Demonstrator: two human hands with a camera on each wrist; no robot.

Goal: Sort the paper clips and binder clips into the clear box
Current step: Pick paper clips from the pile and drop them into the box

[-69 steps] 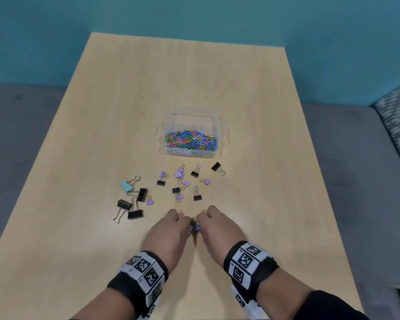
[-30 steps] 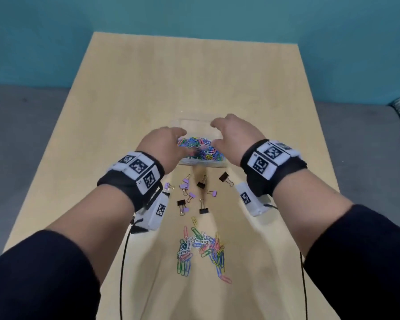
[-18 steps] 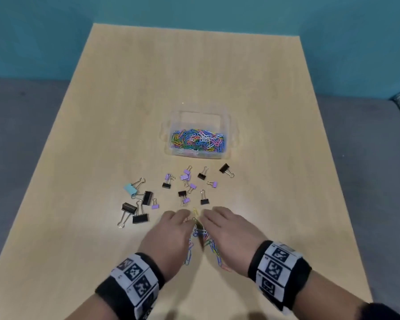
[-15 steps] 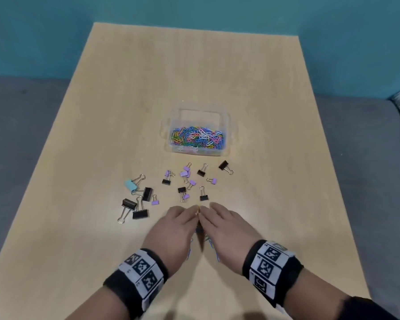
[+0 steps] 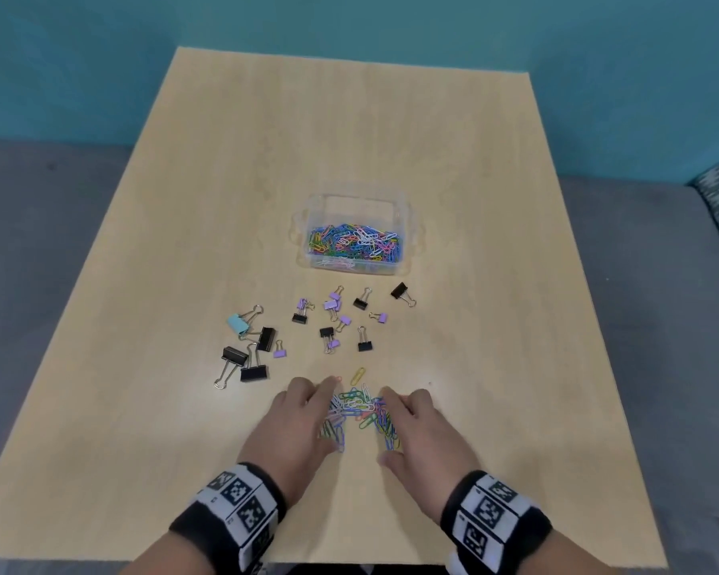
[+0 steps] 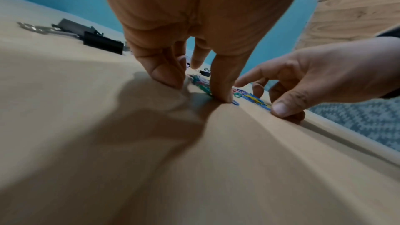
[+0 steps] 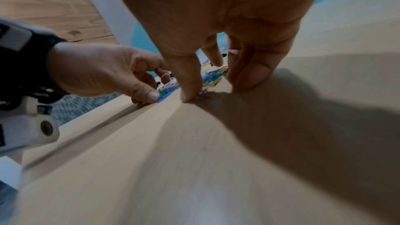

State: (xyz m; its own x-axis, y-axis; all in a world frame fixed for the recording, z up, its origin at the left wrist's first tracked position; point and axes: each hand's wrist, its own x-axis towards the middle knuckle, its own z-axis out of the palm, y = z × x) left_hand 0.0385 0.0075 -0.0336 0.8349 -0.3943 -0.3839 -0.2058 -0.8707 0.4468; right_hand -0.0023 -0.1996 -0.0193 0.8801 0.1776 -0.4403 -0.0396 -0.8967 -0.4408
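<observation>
- At the near edge of the counter [image 5: 233, 193], at 6 o'clock from the box [image 5: 407, 226], a loose pile of coloured paper clips [image 5: 355, 406] lies between two hands.
- The left hand [image 5: 297, 427] rests palm down at 9 o'clock of the pile, its fingers [image 6: 166, 73] bent with the tips on the counter and the thumb tip pressing on clips at the pile's edge.
- The right hand [image 5: 422, 433] mirrors it at 3 o'clock of the pile, fingertips [image 7: 251, 76] down on the counter and the thumb tip at the clips.
- Each grip is half curled and cupped against the pile; neither has lifted anything, and the clips lie flat on the counter.
- One yellow clip [image 5: 358, 375] lies just apart from the pile, at 12 o'clock of it.
- The box stands mid-counter, at 12 o'clock from the hands, and already holds a layer of coloured paper clips [image 5: 355, 244] on its floor.
- Small black and purple binder clips [image 5: 337, 321] are scattered between the box and the pile, none touching the box.
- Larger binder clips, black ones [image 5: 252, 359] and a light blue one [image 5: 238, 323], form a group at 10 o'clock from the left hand.
- Both wrists carry black bands [image 5: 233, 512] with square black-and-white markers.
- A teal wall [image 5: 349, 22] rises beyond the far edge of the counter.
</observation>
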